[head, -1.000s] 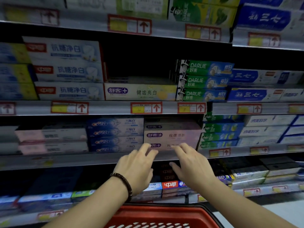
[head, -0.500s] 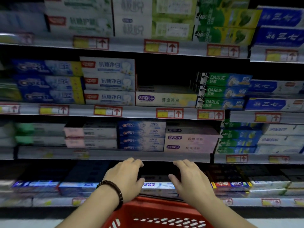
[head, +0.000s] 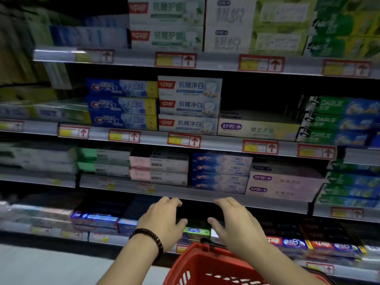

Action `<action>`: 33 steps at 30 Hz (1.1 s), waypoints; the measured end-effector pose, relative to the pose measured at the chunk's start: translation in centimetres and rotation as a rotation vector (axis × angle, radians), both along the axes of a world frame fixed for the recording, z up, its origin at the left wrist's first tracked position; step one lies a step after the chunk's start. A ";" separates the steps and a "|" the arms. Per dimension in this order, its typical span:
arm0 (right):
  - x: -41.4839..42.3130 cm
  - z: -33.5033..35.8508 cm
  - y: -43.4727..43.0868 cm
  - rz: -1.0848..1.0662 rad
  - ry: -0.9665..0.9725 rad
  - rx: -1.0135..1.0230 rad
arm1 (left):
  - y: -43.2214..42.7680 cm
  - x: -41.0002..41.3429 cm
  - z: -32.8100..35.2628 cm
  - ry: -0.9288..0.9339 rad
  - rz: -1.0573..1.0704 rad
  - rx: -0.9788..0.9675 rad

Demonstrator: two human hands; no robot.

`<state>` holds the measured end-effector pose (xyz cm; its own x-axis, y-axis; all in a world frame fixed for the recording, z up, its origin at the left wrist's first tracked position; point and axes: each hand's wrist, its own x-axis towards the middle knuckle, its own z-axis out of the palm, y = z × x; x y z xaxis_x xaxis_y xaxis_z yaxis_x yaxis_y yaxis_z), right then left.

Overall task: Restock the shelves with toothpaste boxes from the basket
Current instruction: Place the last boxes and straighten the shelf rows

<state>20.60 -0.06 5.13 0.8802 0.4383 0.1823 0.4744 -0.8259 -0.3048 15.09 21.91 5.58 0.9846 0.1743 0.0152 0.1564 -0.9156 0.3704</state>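
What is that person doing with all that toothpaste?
A person is restocking shop shelves with toothpaste boxes. Right now both hands are empty: the left hand, with a dark bracelet on its wrist, and the right hand are held out in front of the lower shelves, just above a red basket. What is inside the basket cannot be seen from here.

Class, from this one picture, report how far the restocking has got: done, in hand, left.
Done: most rows look full, such as the Crest stack. In hand: nothing; left hand and right hand hover empty by the red basket. Left: the pale yellow box has a dark gap above it; the basket's contents are out of view.
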 end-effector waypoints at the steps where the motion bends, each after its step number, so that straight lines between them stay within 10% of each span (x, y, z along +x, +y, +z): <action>1: 0.0 0.2 0.9 0.009 0.001 -0.003 | 0.6 0.0 0.0 0.001 0.013 -0.012; 20: 7.7 4.0 17.2 -0.012 -0.139 -0.177 | 13.5 8.4 1.8 -0.321 0.139 0.030; 33: 11.4 4.7 20.8 0.005 -0.071 -0.355 | 15.6 13.3 -0.7 -0.158 0.140 0.195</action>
<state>31.99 20.77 9.79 0.8685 0.4894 0.0786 0.4883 -0.8720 0.0345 28.34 37.53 4.86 0.9341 0.2868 0.2128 0.2403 -0.9456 0.2193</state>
